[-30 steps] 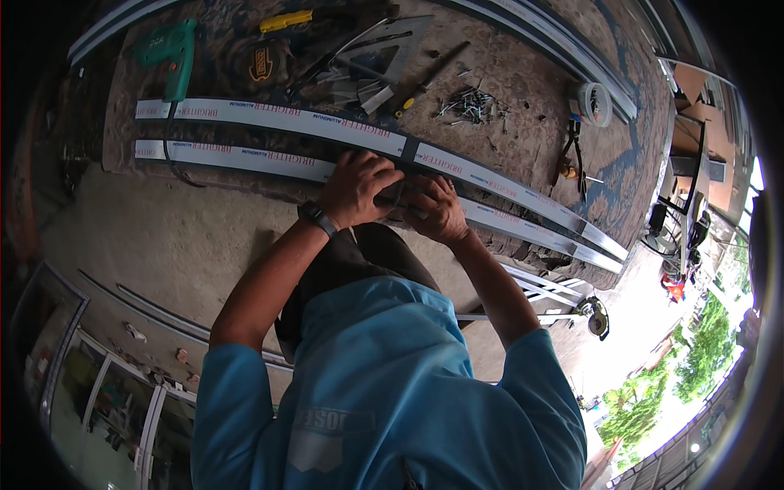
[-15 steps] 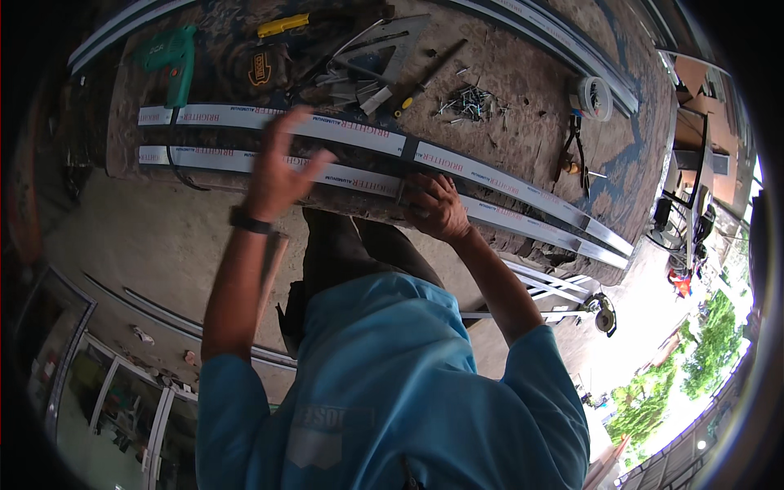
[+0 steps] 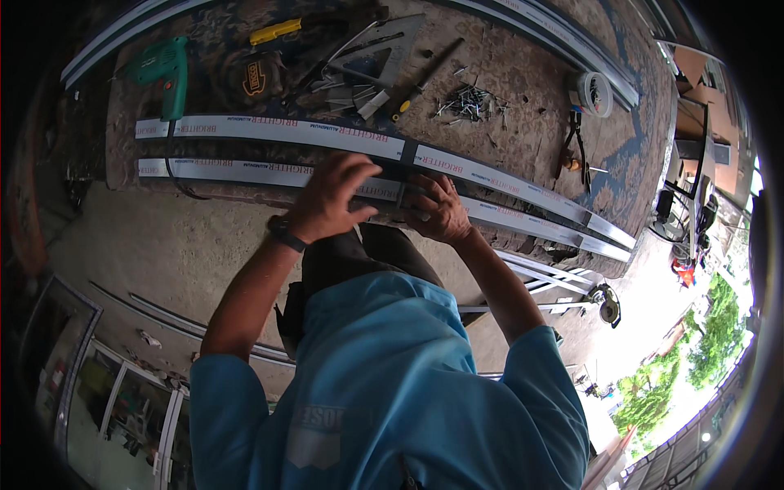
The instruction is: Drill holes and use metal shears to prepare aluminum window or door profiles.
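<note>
A long frame of dark aluminium profiles (image 3: 237, 169), with white protective film on its two rails, lies along the bench's near edge. A short dark crosspiece (image 3: 409, 152) joins the rails near the middle. My right hand (image 3: 441, 210) is closed over the near rail by this crosspiece, its fingers curled around the profile. To its left, my left hand (image 3: 331, 198) hovers over the same rail, thumb and fingers apart, with nothing visible in it. The fingers of my right hand cover part of the joint.
On the worn bench (image 3: 523, 135) lie a green power drill (image 3: 170, 72), a tape measure (image 3: 255, 77), a yellow-handled tool (image 3: 276, 32), a set square (image 3: 384, 51), a screwdriver (image 3: 426, 82), loose rivets (image 3: 472, 104) and pliers (image 3: 574, 145). A clear tub (image 3: 594, 94) stands at the right.
My left hand has moved right and slightly nearer, from over the rails' left part to beside my right hand. The right hand keeps its place on the near rail.
</note>
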